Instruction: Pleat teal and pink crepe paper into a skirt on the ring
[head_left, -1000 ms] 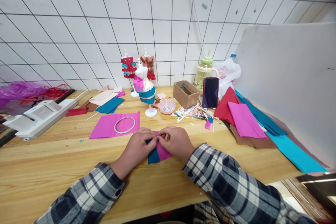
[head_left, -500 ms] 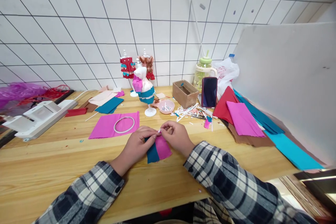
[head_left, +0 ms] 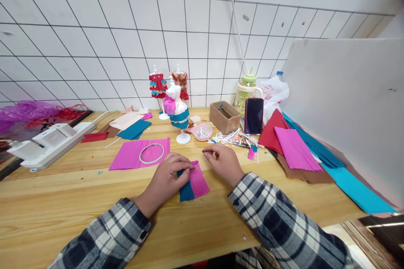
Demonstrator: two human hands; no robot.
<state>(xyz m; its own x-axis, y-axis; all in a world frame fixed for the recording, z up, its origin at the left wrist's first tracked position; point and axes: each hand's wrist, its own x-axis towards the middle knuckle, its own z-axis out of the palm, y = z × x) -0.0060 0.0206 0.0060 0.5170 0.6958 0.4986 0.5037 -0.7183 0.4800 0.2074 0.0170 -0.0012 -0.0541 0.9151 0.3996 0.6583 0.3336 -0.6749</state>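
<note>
By the left hand (head_left: 167, 177), thumb to forefinger, a teal-and-magenta, crepe-like sheet (head_left: 200, 184) is pinched at its top edge above the pale wooden table (head_left: 176, 235). The right hand (head_left: 224, 164), nearby, is narrowed at the fingertips; whether anything is held cannot be told. Light, soft and easily torn, the sheet is probably best held by 2 edges.

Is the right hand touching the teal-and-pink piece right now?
No: tabletop shows between the right hand and the teal-and-pink piece, which only the left hand touches.

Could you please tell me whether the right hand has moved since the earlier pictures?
Yes; judged against the pink dish, the right hand has moved rightward and forward, away from the blue-and-magenta cloth.
</note>
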